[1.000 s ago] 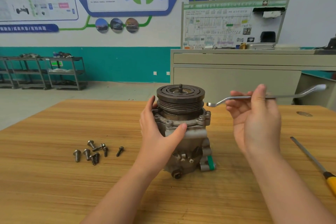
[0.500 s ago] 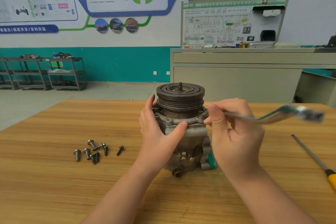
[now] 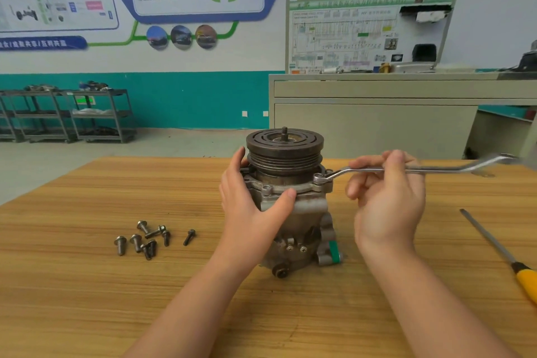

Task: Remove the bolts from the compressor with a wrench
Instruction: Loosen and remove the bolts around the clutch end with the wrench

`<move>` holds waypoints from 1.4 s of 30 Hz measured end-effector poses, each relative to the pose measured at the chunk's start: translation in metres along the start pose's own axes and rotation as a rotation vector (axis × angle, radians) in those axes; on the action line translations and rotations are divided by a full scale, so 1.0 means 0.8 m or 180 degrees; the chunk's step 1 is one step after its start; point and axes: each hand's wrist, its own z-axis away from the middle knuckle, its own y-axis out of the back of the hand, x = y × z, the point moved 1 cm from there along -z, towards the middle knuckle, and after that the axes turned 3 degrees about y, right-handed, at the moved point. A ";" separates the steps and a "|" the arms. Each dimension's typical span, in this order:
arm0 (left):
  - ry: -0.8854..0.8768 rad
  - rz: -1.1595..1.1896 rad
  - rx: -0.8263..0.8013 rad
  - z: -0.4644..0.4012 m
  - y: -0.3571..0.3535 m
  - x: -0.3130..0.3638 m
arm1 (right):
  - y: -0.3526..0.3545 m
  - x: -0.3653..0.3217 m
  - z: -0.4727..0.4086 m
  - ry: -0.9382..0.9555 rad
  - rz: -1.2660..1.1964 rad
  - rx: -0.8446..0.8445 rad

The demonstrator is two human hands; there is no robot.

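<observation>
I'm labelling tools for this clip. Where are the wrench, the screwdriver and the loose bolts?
wrench (image 3: pixel 436 169): head view, on its shaft.
screwdriver (image 3: pixel 527 280): head view, on its yellow handle.
loose bolts (image 3: pixel 136 242): head view, on one bolt of the pile.

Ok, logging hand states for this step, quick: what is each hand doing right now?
Left hand: holds the compressor body, fingers wrapped round it.
Right hand: pinches the wrench, whose ring end sits on a bolt.

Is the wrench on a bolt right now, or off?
On. The wrench ring sits over a bolt on the compressor flange, its handle pinched by the right hand.
</observation>
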 end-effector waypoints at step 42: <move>0.0059 0.0080 -0.0050 -0.001 0.002 0.000 | 0.004 0.003 -0.013 -0.0399 -0.0160 0.0035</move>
